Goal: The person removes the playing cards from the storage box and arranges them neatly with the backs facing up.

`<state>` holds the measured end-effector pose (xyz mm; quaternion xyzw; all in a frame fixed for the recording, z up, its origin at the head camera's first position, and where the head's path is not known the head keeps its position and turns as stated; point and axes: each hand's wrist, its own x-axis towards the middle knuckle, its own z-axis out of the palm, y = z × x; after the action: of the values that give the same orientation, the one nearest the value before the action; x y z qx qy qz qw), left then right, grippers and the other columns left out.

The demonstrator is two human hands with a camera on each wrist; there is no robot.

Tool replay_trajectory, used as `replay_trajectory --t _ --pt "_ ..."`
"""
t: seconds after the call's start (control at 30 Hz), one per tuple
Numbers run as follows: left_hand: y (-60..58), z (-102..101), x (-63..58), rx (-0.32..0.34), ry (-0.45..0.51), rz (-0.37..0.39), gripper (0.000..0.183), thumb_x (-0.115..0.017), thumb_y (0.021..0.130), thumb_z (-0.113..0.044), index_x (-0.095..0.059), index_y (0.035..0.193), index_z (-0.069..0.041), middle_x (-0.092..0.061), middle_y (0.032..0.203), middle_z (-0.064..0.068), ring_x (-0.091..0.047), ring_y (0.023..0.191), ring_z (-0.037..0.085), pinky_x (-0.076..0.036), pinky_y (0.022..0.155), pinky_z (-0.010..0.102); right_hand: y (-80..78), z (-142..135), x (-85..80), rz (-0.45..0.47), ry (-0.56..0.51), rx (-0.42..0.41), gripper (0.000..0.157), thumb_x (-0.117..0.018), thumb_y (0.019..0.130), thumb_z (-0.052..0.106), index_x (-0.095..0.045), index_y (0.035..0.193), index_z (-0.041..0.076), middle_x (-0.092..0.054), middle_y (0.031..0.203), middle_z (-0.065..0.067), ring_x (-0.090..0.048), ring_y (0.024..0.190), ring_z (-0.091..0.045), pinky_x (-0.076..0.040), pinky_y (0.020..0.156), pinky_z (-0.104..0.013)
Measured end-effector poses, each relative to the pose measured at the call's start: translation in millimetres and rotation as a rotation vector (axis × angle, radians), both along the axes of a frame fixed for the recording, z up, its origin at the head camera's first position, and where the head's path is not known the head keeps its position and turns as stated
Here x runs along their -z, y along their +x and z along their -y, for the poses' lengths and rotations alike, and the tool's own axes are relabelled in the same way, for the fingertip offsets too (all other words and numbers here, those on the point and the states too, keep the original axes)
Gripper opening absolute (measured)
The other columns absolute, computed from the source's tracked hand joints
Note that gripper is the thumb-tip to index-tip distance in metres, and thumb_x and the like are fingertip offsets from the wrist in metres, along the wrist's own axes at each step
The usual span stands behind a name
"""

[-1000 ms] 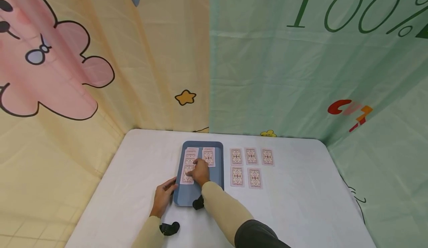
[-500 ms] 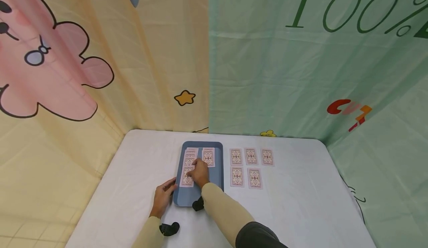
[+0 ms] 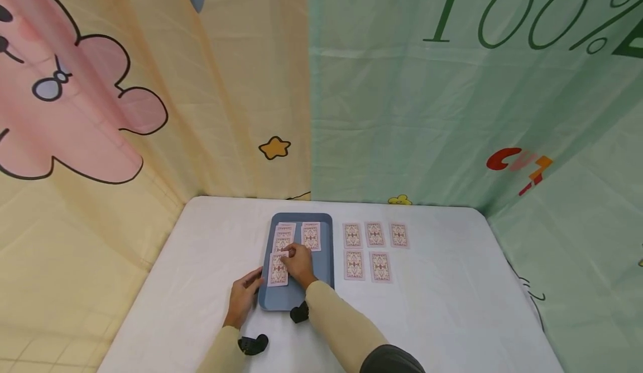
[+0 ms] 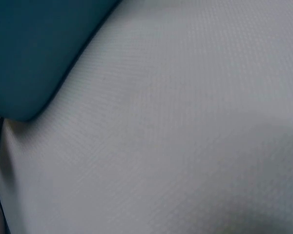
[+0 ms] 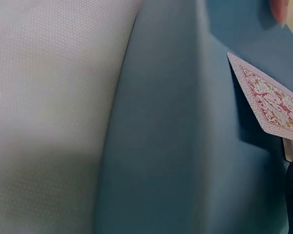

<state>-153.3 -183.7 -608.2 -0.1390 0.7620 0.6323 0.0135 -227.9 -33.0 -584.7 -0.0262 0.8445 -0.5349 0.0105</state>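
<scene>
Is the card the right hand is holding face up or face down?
Face down: the card in the right hand shows its patterned back upward in the head view.

The head view is bright, the wrist views dimmer, blurrier.

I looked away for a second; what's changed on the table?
The right hand, still pinching a card, has drawn it toward the near end of the tray, exposing more of the card behind. The left hand stays at the tray's left edge; the five cards to the right lie as before.
</scene>
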Motion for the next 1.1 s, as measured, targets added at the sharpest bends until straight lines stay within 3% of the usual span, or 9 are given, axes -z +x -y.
replay_trajectory --t 0.27,0.77,1.1 --pt "0.0 0 0.5 0.001 0.005 0.003 0.041 -0.058 0.095 -0.011 -0.054 0.133 0.004 -0.053 0.136 0.023 -0.050 0.126 0.035 -0.041 0.103 0.048 0.1 -17 -1.6 -0.011 -0.059 0.012 0.010 -0.072 0.083 0.003 -0.071 0.092 0.000 -0.057 0.071 0.000 -0.049 0.062 -0.008 -0.046 0.057 -0.023" --pt "1.5 1 1.2 0.001 0.003 0.010 0.040 -0.059 0.095 -0.010 -0.056 0.132 0.004 -0.054 0.134 0.023 -0.050 0.125 0.035 -0.042 0.103 0.048 -2.3 -51 -9.8 0.037 -0.052 -0.045 0.013 -0.072 0.085 0.008 -0.072 0.097 0.003 -0.060 0.078 -0.002 -0.052 0.068 -0.011 -0.048 0.060 -0.027" --pt "-0.4 2 4.1 -0.002 -0.006 0.006 0.040 -0.057 0.095 -0.009 -0.055 0.131 0.005 -0.054 0.134 0.024 -0.051 0.125 0.036 -0.041 0.103 0.050 -6.6 -68 -22.5 0.040 -0.094 -0.079 0.020 -0.072 0.086 0.010 -0.072 0.102 -0.001 -0.063 0.079 -0.005 -0.058 0.060 -0.014 -0.052 0.054 -0.028"
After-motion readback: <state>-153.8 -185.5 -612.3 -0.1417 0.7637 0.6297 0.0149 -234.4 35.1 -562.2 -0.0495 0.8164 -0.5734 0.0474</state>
